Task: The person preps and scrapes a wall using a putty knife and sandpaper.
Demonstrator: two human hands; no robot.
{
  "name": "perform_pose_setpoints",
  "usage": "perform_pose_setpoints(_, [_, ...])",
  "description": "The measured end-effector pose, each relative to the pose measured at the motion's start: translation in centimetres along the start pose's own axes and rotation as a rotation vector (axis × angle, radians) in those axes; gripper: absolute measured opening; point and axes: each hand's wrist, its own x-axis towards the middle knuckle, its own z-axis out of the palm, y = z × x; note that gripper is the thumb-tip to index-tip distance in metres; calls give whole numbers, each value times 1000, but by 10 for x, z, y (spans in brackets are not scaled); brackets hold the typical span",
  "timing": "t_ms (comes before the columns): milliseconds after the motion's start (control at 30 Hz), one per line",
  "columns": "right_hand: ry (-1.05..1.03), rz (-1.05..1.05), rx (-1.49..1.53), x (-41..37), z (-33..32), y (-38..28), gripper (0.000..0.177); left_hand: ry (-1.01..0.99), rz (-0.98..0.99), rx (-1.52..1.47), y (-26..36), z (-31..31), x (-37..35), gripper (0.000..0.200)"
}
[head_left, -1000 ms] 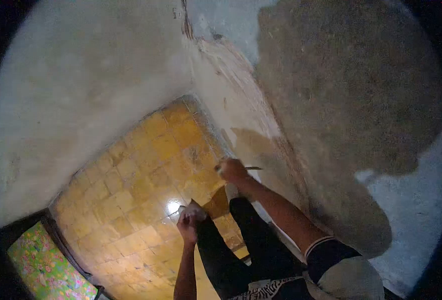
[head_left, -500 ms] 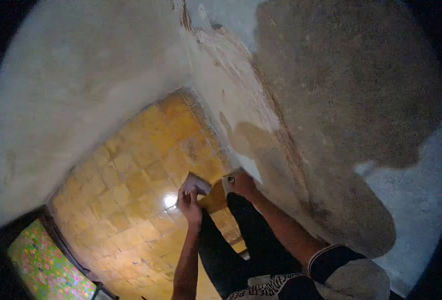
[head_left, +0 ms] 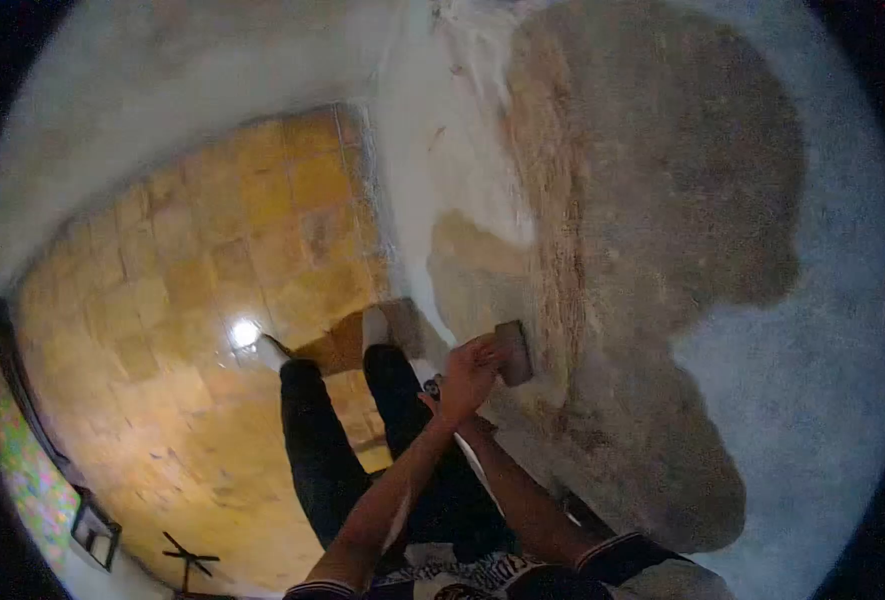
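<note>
My left hand (head_left: 474, 372) is closed on a grey block (head_left: 512, 352), its face against or very close to the rough wall (head_left: 562, 250) on the right. My left forearm crosses over my right wrist. Mostly hidden behind it, my right hand (head_left: 442, 402) is closed around something with a small dark round part (head_left: 432, 385); the rest cannot be made out. The wall has a brown, flaking strip and a large dark patch or shadow.
My feet stand on yellow floor tiles (head_left: 192, 230), with a bright light reflection beside one shoe (head_left: 272, 353). A pale wall (head_left: 162, 90) lies ahead. At the lower left are a flowered cloth (head_left: 27, 470), a framed object (head_left: 95, 533) and a dark stand (head_left: 188, 555).
My left hand has carried the grey block rightward, across my right arm, to the wall. My right hand has moved slightly left and down. The view has shifted toward the wall.
</note>
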Motion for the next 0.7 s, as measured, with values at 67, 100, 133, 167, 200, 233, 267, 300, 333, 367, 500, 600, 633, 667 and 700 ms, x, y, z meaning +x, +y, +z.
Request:
perform_pose_setpoints(67, [-6, 27, 20, -1, -2, -3, 62, 129, 50, -131, -11, -9, -5, 32])
perform_pose_setpoints(100, [-10, 35, 30, 0, -4, -5, 62, 271, 71, -168, -23, -10, 3, 32])
perform_pose_setpoints(133, [-12, 53, 36, 0, -8, -7, 62, 412, 99, -201, -37, -8, 11, 31])
perform_pose_setpoints(167, [-15, 63, 44, 0, -10, -11, 63, 380, 51, -108, -68, 3, 26, 32])
perform_pose_setpoints(200, [-18, 76, 55, -1, -14, -15, 63, 345, 5, -17, -106, 22, 45, 34])
perform_pose_setpoints(233, [-22, 87, 63, -1, -15, -20, 63, 308, -46, 73, -124, 39, 52, 35])
perform_pose_setpoints(267, [-25, 90, 69, -1, -16, -23, 63, 249, -8, -53, -111, 42, 41, 32])
perform_pose_setpoints(300, [-17, 65, 59, 0, -16, -20, 62, 188, 22, -180, -97, 44, 29, 29])
perform_pose_setpoints(333, [-4, 31, 52, -1, -13, -14, 61, 11, 10, -282, -82, 26, 10, 28])
perform_pose_setpoints(367, [13, -14, 48, 0, -10, -5, 60, -144, 4, -355, -56, 1, -10, 28])
perform_pose_setpoints(500, [114, -327, 62, 23, 25, 50, 55, -305, 167, -240, -45, -102, -70, 26])
perform_pose_setpoints(600, [109, -458, 73, 34, -6, -4, 52, 270, -26, -565, -82, -165, -113, 18])
perform_pose_setpoints(633, [78, -442, 69, 27, -35, -53, 52, 435, -42, -443, -57, -183, -128, 14])
perform_pose_setpoints(667, [46, -426, 65, 20, -65, -104, 52, 424, -25, -602, -84, -198, -145, 16])
perform_pose_setpoints(700, [100, -556, 42, 35, -72, -117, 51, 409, -11, -760, -120, -214, -165, 18])
